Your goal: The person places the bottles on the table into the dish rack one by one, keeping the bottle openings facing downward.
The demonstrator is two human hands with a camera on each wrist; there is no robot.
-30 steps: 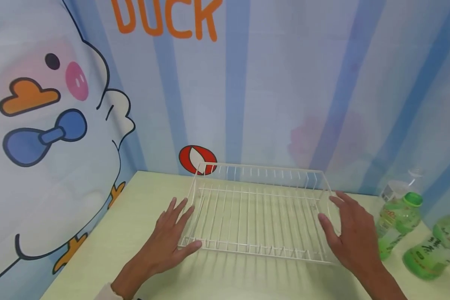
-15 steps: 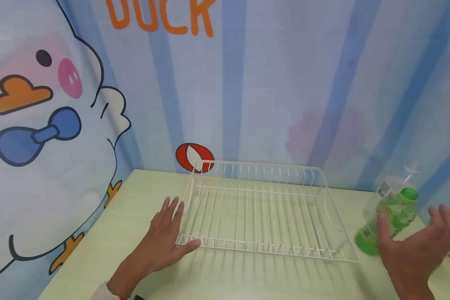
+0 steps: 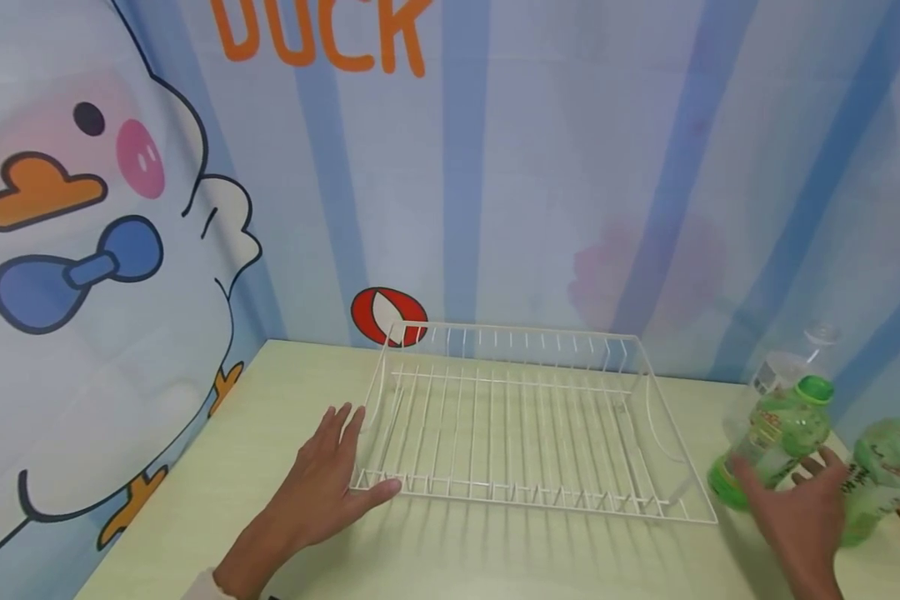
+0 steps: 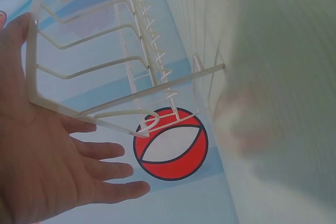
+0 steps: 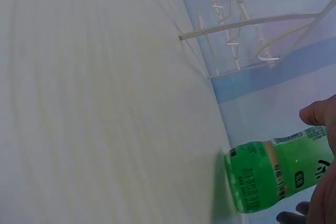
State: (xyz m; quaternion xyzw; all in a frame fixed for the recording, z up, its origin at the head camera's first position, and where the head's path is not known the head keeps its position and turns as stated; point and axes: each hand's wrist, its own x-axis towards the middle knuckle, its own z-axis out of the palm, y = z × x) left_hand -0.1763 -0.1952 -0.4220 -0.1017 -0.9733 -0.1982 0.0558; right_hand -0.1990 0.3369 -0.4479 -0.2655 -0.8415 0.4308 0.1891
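Note:
A white wire dish rack [image 3: 487,505] stands on the pale table near the backdrop. My left hand [image 3: 307,492] is at the rack's front left corner, fingers straight and thumb reaching over the front rim. In the left wrist view the rack's corner wire [image 4: 152,89] runs beside the palm, with the fingers extended past it. To the right of the rack stands a green-capped plastic bottle [image 3: 783,425] with green labels. My right hand [image 3: 802,517] is around its near side. In the right wrist view, thumb and fingers are spread either side of the green bottle [image 5: 262,177]; contact is unclear.
Another green bottle [image 3: 881,475] stands to the right of the right hand. Behind the first bottle is a clear bottle [image 3: 780,371]. A striped duck backdrop [image 3: 540,167] rises along the back and left of the table [image 3: 217,467].
My right hand has left the rack's right side, swung out to the right, and come in beside the green bottle. The left hand stays at the rack's left corner.

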